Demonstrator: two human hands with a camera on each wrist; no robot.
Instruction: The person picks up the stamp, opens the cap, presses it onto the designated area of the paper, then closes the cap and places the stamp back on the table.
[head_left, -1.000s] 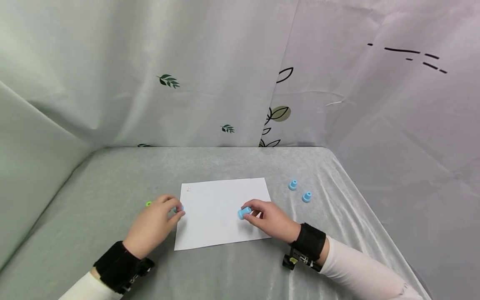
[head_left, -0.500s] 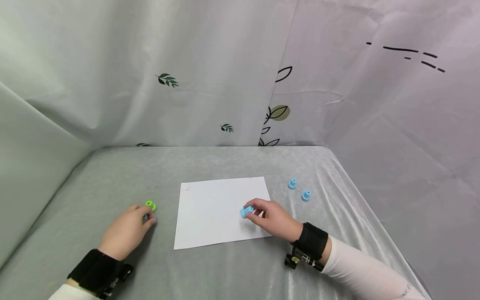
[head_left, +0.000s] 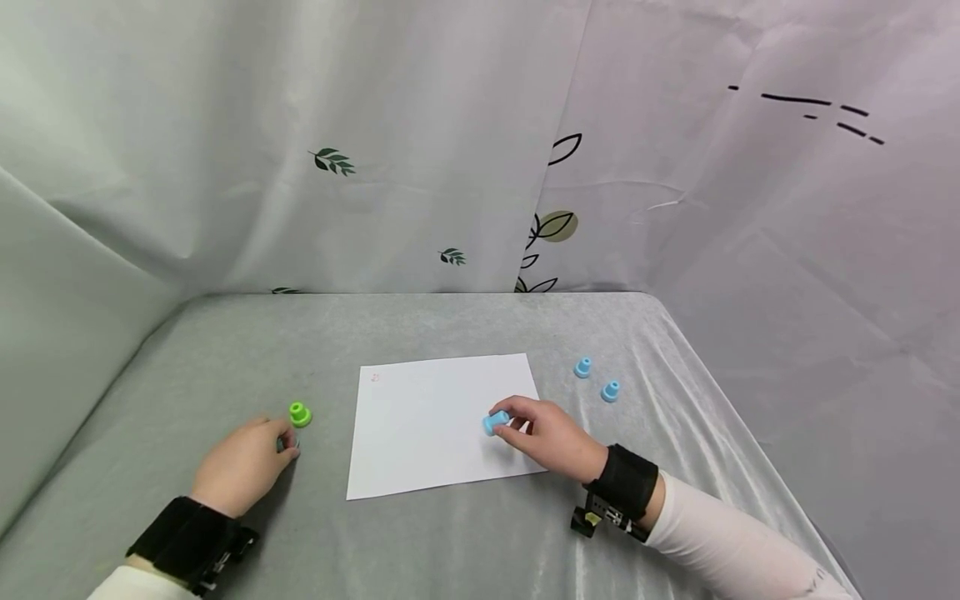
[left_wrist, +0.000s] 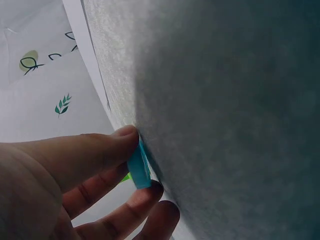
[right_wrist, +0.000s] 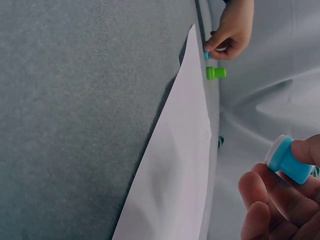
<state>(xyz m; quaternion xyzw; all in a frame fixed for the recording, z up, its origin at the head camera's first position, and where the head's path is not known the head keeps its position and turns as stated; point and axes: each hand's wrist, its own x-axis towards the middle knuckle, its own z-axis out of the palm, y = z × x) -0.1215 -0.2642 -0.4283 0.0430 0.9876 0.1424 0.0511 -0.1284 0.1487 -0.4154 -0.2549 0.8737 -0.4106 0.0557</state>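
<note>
Above the smooth white paper sheet [head_left: 420, 442], a blue flanged plastic piece [right_wrist: 294, 165] is being pinched by the right hand [head_left: 551, 437], thumb and fingers curled around its barrel. A shallow blue cap [left_wrist: 140, 172] is being pinched by the left hand [head_left: 242, 462], close to the matte, finely textured grey cloth [head_left: 420, 542] and near a green flanged piece [head_left: 300, 414]. Light, stiff, possibly slippery plastic is presumably being handled; the safest hold is probably being offered by the rounded barrel, the wider white rim [right_wrist: 276, 151] being better left untouched.
</note>
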